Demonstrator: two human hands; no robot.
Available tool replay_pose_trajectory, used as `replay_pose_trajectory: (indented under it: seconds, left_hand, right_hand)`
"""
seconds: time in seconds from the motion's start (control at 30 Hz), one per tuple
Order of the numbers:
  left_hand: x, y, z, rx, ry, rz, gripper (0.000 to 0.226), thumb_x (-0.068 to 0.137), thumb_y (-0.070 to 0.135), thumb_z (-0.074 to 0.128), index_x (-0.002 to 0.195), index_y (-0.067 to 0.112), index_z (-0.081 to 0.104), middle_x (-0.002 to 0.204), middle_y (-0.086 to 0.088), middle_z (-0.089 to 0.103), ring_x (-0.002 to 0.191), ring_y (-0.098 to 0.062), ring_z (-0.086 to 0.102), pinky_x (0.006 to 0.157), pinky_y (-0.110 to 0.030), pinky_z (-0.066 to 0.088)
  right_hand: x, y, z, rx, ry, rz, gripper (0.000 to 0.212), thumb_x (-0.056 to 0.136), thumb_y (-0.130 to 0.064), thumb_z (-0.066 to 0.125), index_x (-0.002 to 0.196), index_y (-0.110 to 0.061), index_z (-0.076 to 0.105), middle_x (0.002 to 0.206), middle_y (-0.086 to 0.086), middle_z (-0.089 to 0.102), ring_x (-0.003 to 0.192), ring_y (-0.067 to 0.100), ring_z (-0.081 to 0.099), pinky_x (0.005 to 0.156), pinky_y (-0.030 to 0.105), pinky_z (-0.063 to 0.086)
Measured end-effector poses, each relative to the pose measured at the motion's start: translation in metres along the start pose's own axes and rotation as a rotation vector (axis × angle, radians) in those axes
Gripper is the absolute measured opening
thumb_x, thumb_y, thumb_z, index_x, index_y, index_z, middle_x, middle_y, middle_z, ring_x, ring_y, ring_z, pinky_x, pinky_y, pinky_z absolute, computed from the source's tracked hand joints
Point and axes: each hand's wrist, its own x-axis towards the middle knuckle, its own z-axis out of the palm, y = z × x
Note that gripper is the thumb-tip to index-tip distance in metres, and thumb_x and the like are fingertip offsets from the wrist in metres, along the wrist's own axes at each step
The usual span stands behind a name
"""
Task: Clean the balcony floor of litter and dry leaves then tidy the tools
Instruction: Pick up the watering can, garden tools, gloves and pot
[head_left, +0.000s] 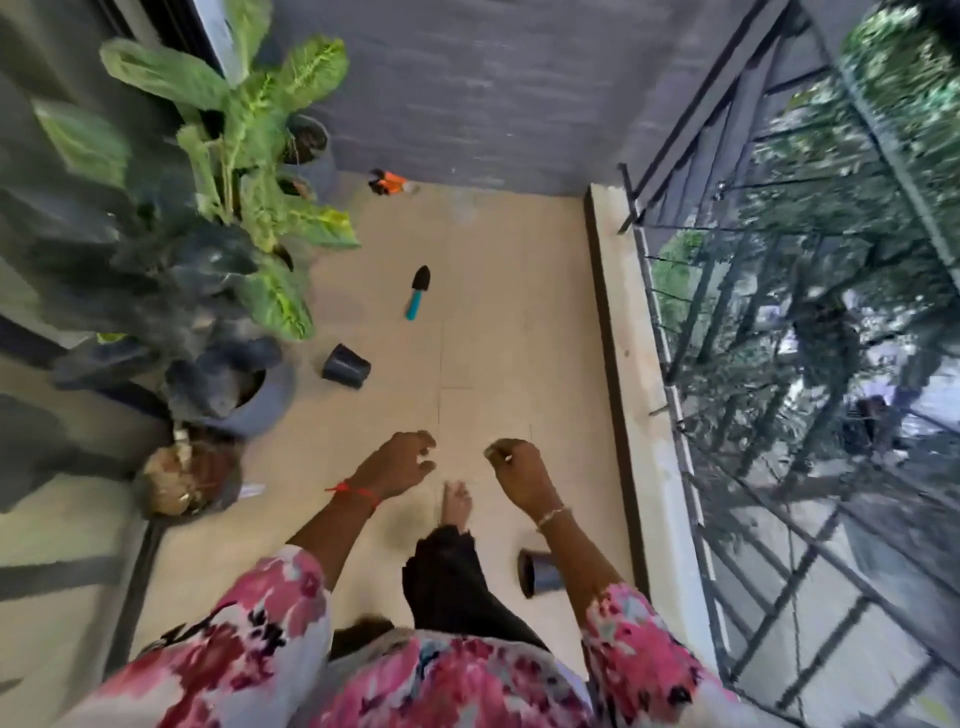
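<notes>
While the person stands over the floor (493, 312), both hands hang on the near side of the trowel (417, 292), well apart from it. Left hand (400, 465): fingers loosely curled, holding nothing. Right hand (519, 475): fingers curled tighter, a pale speck at the fingertips; whether that is a pinched scrap cannot be told through the blur.

The trowel lies flat on bare tile, blade pointing away. A tipped pot (347, 365) lies near it, to its near-left. A second pot (537, 571) lies on its side well nearer the viewer than the trowel, by the right forearm. An orange item (388, 182) sits beyond the trowel, against the wall. A bag (187, 483) of what look like dry leaves stands left of the trowel and nearer than it.

Judged stage: the floor appears largely free of leaves, so gathering the tools is the step in hand. To do it well, empty the right hand into the bag first. Then stoop close, take the trowel by its blue handle rather than the blade, and lift each pot by its rim, nearest first, so nothing is kicked underfoot.
</notes>
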Motion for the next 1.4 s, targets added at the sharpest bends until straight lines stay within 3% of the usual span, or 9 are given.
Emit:
replay_pose_trajectory:
  seconds: [0.33,0.47,0.53,0.67,0.83,0.93,1.03,1.23,1.4]
  left_hand:
    - [0.183,-0.001,-0.134,-0.107,0.032,-0.092,0.053,0.085,0.026,0.062,0.129,-0.001,0.048,0.13,-0.018,0.051,0.124,-0.035,0.046,0.103,-0.04,0.037]
    - [0.291,-0.049,-0.157,-0.04,-0.065,-0.078,0.065,0.084,0.028,0.058,0.139,0.001,0.039,0.151,-0.014,0.029,0.141,-0.029,0.026,0.114,-0.041,0.027]
    - [0.357,-0.081,-0.166,-0.014,-0.134,-0.155,0.059,0.082,0.031,0.057,0.133,0.003,0.047,0.141,-0.015,0.045,0.132,-0.032,0.04,0.107,-0.045,0.036]
    - [0.474,-0.118,-0.181,-0.077,-0.117,-0.279,0.026,0.076,0.031,0.047,0.083,0.009,0.06,0.086,-0.015,0.066,0.088,-0.035,0.064,0.077,-0.043,0.05]
    - [0.608,-0.163,-0.178,-0.127,-0.028,-0.322,0.052,0.084,0.023,0.063,0.129,0.0,0.048,0.128,-0.019,0.053,0.12,-0.032,0.05,0.099,-0.039,0.04]
    - [0.689,-0.2,-0.154,-0.166,0.031,-0.392,0.052,0.084,0.014,0.067,0.128,-0.003,0.046,0.131,-0.018,0.051,0.122,-0.029,0.048,0.098,-0.03,0.036]
    - [0.754,-0.234,-0.124,-0.16,0.026,-0.448,0.058,0.083,0.018,0.07,0.13,-0.002,0.042,0.134,-0.017,0.048,0.122,-0.029,0.047,0.095,-0.029,0.038]
    - [0.836,-0.295,-0.07,-0.158,0.063,-0.522,0.06,0.081,0.029,0.071,0.126,0.001,0.043,0.126,-0.015,0.05,0.114,-0.026,0.052,0.081,-0.027,0.041]
    - [0.857,-0.31,-0.044,-0.053,0.032,-0.543,0.053,0.087,0.023,0.064,0.13,0.004,0.041,0.132,-0.015,0.05,0.118,-0.029,0.052,0.092,-0.035,0.045]
  right_hand:
    - [0.24,-0.079,-0.057,0.01,-0.035,0.034,0.023,0.092,-0.005,0.056,0.084,0.014,0.067,0.09,0.026,0.068,0.085,0.033,0.063,0.076,0.027,0.042]
    - [0.345,-0.091,-0.041,0.069,0.015,0.128,0.021,0.092,-0.007,0.055,0.091,0.01,0.068,0.098,0.023,0.068,0.093,0.032,0.063,0.082,0.023,0.042]
    - [0.41,-0.093,-0.025,0.115,0.045,0.197,0.02,0.092,-0.007,0.055,0.095,0.007,0.069,0.101,0.021,0.069,0.096,0.03,0.063,0.076,0.018,0.037]
    - [0.53,-0.075,0.021,0.131,-0.006,0.263,0.021,0.091,-0.003,0.054,0.087,0.013,0.067,0.094,0.028,0.067,0.092,0.037,0.061,0.08,0.033,0.04]
    - [0.67,-0.022,0.094,0.205,-0.067,0.403,0.024,0.094,-0.007,0.048,0.1,0.007,0.066,0.101,0.023,0.066,0.098,0.035,0.06,0.07,0.024,0.039]
    - [0.74,0.02,0.139,0.188,-0.193,0.455,0.031,0.098,-0.013,0.04,0.112,0.006,0.061,0.112,0.021,0.062,0.107,0.033,0.057,0.062,0.014,0.038]
    - [0.795,0.06,0.178,0.116,-0.172,0.394,0.036,0.1,-0.017,0.037,0.101,0.009,0.062,0.104,0.025,0.064,0.1,0.038,0.057,0.072,0.03,0.039]
    - [0.861,0.128,0.232,0.015,-0.187,0.341,0.035,0.1,-0.018,0.037,0.082,0.002,0.06,0.101,0.028,0.063,0.089,0.037,0.053,0.073,0.032,0.029]
    - [0.88,0.152,0.241,0.086,-0.147,0.328,0.032,0.099,-0.017,0.041,0.082,0.001,0.061,0.078,0.02,0.057,0.074,0.023,0.046,0.064,0.028,0.033]
